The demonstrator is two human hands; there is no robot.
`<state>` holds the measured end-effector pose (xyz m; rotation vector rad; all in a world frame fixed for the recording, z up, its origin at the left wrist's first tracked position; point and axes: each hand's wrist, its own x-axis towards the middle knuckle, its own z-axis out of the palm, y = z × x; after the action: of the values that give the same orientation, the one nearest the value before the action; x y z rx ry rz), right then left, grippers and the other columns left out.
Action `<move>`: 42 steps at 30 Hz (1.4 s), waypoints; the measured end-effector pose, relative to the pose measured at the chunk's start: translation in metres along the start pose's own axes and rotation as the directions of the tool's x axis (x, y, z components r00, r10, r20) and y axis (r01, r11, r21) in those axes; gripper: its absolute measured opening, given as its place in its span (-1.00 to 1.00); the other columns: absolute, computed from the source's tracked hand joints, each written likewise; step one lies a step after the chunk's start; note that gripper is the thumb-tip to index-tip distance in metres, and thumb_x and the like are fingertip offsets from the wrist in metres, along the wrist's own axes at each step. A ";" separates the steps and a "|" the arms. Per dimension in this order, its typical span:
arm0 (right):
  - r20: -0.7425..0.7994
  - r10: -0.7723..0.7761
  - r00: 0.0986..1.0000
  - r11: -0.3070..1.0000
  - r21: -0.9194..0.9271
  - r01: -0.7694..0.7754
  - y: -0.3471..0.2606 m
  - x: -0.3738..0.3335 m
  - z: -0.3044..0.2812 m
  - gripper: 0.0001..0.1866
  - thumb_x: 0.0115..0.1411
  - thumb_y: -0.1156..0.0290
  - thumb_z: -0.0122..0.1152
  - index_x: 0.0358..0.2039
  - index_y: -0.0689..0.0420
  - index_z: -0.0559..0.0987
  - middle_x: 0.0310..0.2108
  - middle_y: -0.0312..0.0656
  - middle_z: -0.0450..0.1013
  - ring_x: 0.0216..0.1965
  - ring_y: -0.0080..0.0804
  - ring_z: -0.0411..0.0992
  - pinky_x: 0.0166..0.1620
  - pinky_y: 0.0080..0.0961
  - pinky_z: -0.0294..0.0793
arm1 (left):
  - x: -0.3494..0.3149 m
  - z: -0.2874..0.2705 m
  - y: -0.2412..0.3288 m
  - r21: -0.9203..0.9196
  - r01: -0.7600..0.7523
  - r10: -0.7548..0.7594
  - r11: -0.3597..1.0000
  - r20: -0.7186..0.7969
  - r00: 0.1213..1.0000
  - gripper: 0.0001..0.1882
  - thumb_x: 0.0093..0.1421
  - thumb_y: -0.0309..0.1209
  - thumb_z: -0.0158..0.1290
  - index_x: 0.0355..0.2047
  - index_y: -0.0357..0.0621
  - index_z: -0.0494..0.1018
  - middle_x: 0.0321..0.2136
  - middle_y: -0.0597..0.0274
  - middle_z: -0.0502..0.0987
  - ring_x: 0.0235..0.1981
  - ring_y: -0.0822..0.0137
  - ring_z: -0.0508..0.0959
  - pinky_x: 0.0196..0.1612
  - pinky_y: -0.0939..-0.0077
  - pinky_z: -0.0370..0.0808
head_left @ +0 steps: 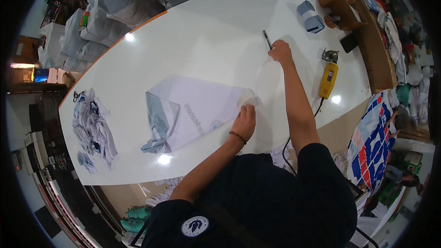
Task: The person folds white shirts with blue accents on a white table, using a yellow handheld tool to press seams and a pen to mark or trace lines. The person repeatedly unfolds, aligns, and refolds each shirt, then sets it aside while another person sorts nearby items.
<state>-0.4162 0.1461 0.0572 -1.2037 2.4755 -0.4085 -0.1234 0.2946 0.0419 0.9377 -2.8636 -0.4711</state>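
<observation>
My right hand (281, 51) is closed around a dark pen (266, 38), held above the white table with one end pointing away from me. Near the table's front edge, my left hand (244, 121) has its fingers curled together on a small beige piece (246, 97), which I cannot tell as paper or cloth. That piece lies over the right end of a pale, thin cloth (202, 96) with dark lettering. At its left end the cloth is folded and bunched, showing a blue-grey part (161, 121).
A yellow electric rotary cutter (328, 80) lies right of my right arm, its cord trailing toward me. Beyond it are a phone (349, 42), a folded blue cloth (311, 17) and cardboard boxes (340, 4). Crumpled cloth (94, 128) covers the table's left end. Stuffed bags (108, 14) stand behind.
</observation>
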 end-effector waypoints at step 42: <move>0.206 -0.570 0.796 0.788 0.411 0.458 -0.062 -0.179 0.048 -0.91 0.04 0.50 0.28 -0.42 0.20 0.60 -0.53 -0.17 0.58 -0.52 -0.45 0.54 -0.38 -0.51 0.54 | 0.002 0.047 0.020 0.391 0.059 -0.034 0.919 -0.072 0.997 -0.48 0.23 -0.35 -0.09 0.04 -0.63 0.40 0.09 -0.38 0.38 0.11 -0.19 0.37 0.06 0.15 0.44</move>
<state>-0.2489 0.2470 0.0734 -1.6398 1.6759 -0.6928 -0.1450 0.3213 0.0039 1.0525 -2.9363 0.1425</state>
